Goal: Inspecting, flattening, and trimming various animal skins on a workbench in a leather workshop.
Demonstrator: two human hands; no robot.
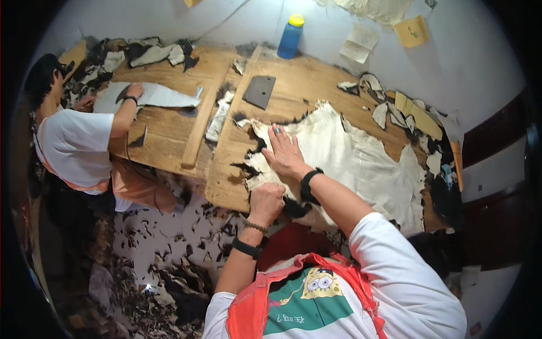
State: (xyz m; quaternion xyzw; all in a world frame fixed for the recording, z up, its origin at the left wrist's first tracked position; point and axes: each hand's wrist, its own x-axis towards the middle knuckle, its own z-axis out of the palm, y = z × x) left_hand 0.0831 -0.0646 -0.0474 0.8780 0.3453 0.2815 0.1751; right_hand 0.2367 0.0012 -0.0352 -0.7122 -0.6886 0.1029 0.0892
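Observation:
A pale hide [344, 152] with ragged edges and dark fur along its left side lies spread on the wooden table in front of me. My right hand [285, 151] rests flat on its left part, fingers stretched out, with a ring on one finger. Closer to me, my left hand [267, 203] is closed in a fist at the hide's near left edge. What its fingers grip is hidden from view. Both wrists wear dark bands.
A dark flat plate [259, 92] lies beyond the hide, and a blue bottle [291, 37] with a yellow lid stands by the wall. Hide scraps [379, 114] heap at the right. At left a co-worker [79, 141] handles another pale piece [166, 95]. Dark scraps [180, 277] litter the floor.

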